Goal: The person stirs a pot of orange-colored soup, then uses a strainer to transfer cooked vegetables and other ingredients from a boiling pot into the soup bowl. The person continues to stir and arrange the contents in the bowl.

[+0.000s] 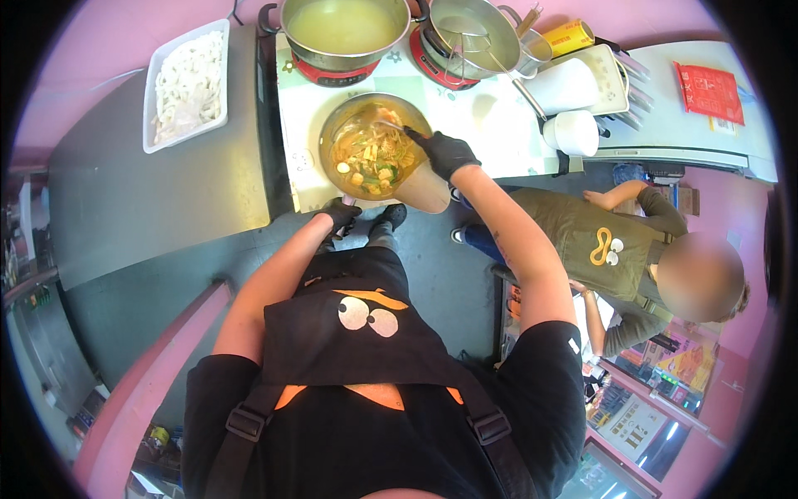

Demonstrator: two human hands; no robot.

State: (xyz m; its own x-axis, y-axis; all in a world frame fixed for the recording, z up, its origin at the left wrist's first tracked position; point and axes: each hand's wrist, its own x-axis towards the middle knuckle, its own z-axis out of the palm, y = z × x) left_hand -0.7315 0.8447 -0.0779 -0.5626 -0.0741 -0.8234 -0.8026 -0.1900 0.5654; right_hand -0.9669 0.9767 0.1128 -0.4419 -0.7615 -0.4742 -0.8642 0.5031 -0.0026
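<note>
My left hand [340, 215], in a black glove, grips the handle [348, 200] of a round metal pan at its near side. The pan [325, 159] holds noodles in orange-brown broth [368, 146], with green leaves, yellow cubes and a small whole egg or ball. My right hand [446, 153], also black-gloved, is shut on a slim metal utensil [391, 125] that reaches into the food. Its tip is blurred in the broth, so I cannot tell its kind. A tan curved piece [427, 190] of unclear kind lies against the pan's right near side, below my right hand.
Behind the pan, a pot of yellowish liquid [343, 28] and a second pot [508, 53] with a wire strainer [471, 40] stand on red cookers. White bowls [570, 134] are on the right. A tray of white pieces [187, 81] lies left. A co-worker [592, 243] stands at right.
</note>
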